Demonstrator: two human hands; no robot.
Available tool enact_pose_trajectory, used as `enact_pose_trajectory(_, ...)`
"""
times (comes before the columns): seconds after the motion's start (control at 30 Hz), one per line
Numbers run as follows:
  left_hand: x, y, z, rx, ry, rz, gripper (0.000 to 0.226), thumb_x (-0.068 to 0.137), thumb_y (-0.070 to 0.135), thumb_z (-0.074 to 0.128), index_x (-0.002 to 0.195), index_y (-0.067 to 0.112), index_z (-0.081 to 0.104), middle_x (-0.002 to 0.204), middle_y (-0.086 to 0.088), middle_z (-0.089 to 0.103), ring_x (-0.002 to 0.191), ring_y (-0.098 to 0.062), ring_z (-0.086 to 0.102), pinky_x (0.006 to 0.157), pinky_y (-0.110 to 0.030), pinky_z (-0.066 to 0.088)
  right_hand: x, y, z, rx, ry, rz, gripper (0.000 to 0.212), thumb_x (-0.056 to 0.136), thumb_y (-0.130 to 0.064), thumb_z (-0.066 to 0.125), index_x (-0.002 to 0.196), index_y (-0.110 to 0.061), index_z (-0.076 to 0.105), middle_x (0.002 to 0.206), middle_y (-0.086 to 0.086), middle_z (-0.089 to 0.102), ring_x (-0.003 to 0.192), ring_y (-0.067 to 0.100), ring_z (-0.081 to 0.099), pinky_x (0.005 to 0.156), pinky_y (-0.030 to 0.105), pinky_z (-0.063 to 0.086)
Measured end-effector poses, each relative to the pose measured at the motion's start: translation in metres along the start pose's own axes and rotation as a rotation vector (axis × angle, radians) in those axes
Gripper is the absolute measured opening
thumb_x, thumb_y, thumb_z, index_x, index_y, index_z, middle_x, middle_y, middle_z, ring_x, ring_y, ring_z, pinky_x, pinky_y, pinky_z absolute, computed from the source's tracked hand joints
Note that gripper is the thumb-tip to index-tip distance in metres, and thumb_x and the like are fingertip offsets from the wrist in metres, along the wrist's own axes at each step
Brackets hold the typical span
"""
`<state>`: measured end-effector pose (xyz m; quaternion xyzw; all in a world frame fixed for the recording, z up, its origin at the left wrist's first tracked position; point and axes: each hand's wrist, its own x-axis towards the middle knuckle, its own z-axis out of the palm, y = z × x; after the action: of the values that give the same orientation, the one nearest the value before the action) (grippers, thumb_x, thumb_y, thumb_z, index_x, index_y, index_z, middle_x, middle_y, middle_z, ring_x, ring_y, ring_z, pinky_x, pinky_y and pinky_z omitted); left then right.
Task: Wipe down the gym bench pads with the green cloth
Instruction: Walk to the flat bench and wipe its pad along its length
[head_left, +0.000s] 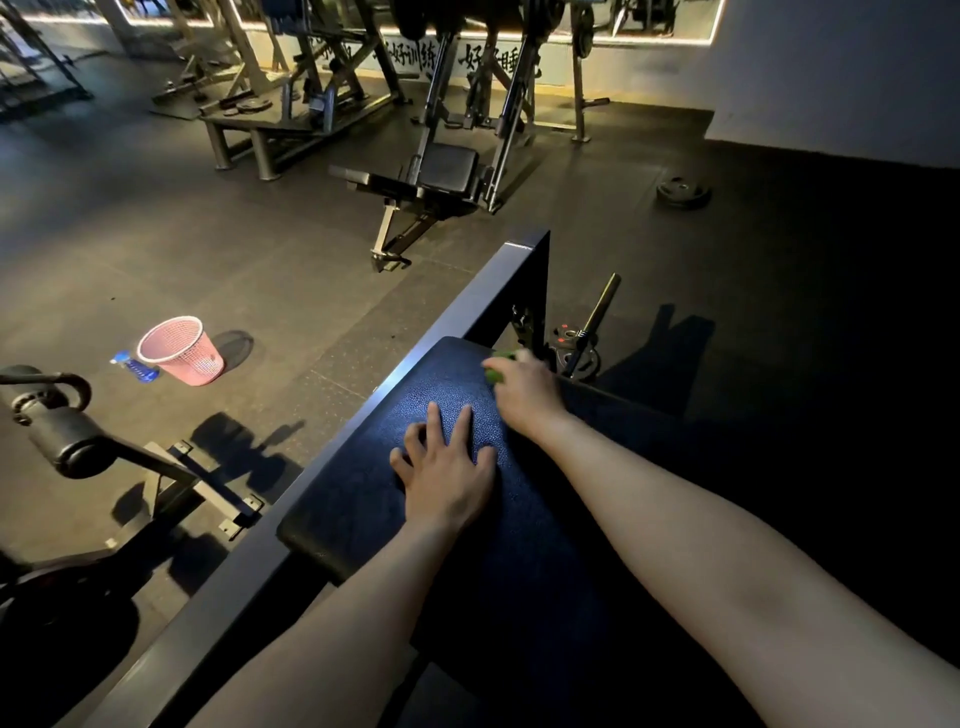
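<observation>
A black textured bench pad (363, 493) runs from the bottom of the view up to the middle, beside a dark metal frame beam (467, 306). My left hand (444, 467) lies flat on the pad with fingers spread. My right hand (524, 389) is at the pad's far right end and grips the green cloth (493, 371), of which only a small bright bit shows past the fingers. The cloth is pressed on the pad near its far edge.
A pink mesh basket (182, 351) and a blue spray bottle (132, 366) stand on the floor at left. A roller-pad machine (67, 431) is at lower left. Weight plates and a bar (582, 348) lie beyond the pad. Another bench (441, 176) stands farther back.
</observation>
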<state>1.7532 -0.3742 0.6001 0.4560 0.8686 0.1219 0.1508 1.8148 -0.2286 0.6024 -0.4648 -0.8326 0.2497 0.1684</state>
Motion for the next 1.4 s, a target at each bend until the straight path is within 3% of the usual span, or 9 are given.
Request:
enact_pose_trajectory(0.2,-0.002,-0.001,0.002,0.017,0.001,0.008,0.062,0.096,0.054,0.03,0.155,0.044,0.013,0.167,-0.002,-0.002,0.15,-0.027,-0.006,0.116,-0.057,-0.004,0.0,0.002,-0.001,-0.175,-0.054,-0.183,0.041,0.092,-0.012,0.05,0.128,-0.026,0.064,0.124,0.012,0.053,0.113,0.035,0.048,0.094,0.037,0.039)
enact_pose_trajectory(0.43,0.0,-0.002,-0.001,0.014,-0.017,0.004,0.062,0.094,0.055,0.029,0.154,0.045,0.016,0.167,-0.002,-0.001,0.15,-0.028,-0.003,0.116,-0.056,-0.003,-0.051,0.072,-0.044,-0.242,0.201,0.254,0.032,0.09,-0.009,0.052,0.114,-0.021,0.068,0.12,0.012,0.05,0.11,0.034,0.046,0.096,0.042,0.033)
enact_pose_trajectory(0.57,0.0,-0.003,0.0,0.007,-0.015,0.019,0.062,0.094,0.053,0.028,0.154,0.044,0.016,0.167,-0.003,-0.001,0.15,-0.029,-0.003,0.116,-0.057,-0.004,-0.053,0.057,-0.036,-0.202,0.259,0.339,0.031,0.091,-0.007,0.05,0.119,-0.012,0.064,0.125,0.018,0.048,0.112,0.039,0.046,0.101,0.047,0.036)
enact_pose_trajectory(0.77,0.0,-0.005,0.001,0.037,0.0,0.048,0.062,0.097,0.052,0.027,0.156,0.041,0.012,0.167,-0.006,-0.003,0.15,-0.029,-0.004,0.115,-0.056,-0.002,-0.032,-0.02,0.011,-0.121,-0.01,0.008,0.045,0.095,-0.015,0.045,0.139,-0.022,0.051,0.133,0.015,0.044,0.119,0.036,0.044,0.101,0.039,0.038)
enact_pose_trajectory(0.9,0.001,-0.006,0.001,0.033,-0.003,0.046,0.063,0.096,0.052,0.029,0.156,0.041,0.013,0.167,-0.006,-0.003,0.15,-0.029,-0.004,0.115,-0.056,-0.001,-0.042,0.0,-0.005,-0.261,0.033,-0.034,0.049,0.093,-0.013,0.046,0.14,-0.03,0.051,0.133,0.008,0.044,0.119,0.031,0.042,0.097,0.039,0.031)
enact_pose_trajectory(1.03,0.0,-0.006,0.001,0.023,-0.003,0.066,0.061,0.096,0.05,0.03,0.155,0.042,0.016,0.167,-0.007,-0.001,0.149,-0.029,-0.003,0.114,-0.057,-0.001,-0.065,0.048,-0.034,-0.242,0.19,0.213,0.043,0.091,-0.009,0.047,0.126,-0.029,0.063,0.127,0.006,0.048,0.116,0.029,0.043,0.1,0.042,0.03)
enact_pose_trajectory(1.23,-0.001,-0.008,0.0,0.018,-0.008,0.095,0.06,0.096,0.047,0.031,0.154,0.041,0.019,0.167,-0.007,0.0,0.149,-0.028,-0.002,0.115,-0.055,0.0,-0.082,0.071,-0.051,-0.278,0.29,0.517,0.037,0.091,-0.007,0.052,0.125,-0.019,0.06,0.133,0.013,0.043,0.124,0.036,0.04,0.111,0.052,0.025)
enact_pose_trajectory(1.33,0.0,-0.009,0.002,0.012,-0.017,0.105,0.06,0.095,0.048,0.03,0.154,0.041,0.019,0.167,-0.008,0.0,0.149,-0.027,-0.002,0.115,-0.055,-0.001,-0.076,0.045,-0.029,-0.171,0.331,0.45,0.034,0.093,-0.003,0.044,0.122,-0.01,0.061,0.129,0.019,0.043,0.116,0.041,0.042,0.102,0.044,0.034)
enact_pose_trajectory(1.4,0.001,-0.009,0.002,0.018,-0.016,0.104,0.061,0.095,0.048,0.029,0.155,0.04,0.018,0.167,-0.007,-0.001,0.149,-0.028,-0.003,0.115,-0.055,0.0,-0.071,0.015,-0.007,-0.114,0.224,0.28,0.04,0.093,-0.006,0.044,0.13,-0.013,0.058,0.129,0.019,0.043,0.115,0.04,0.043,0.098,0.04,0.037)
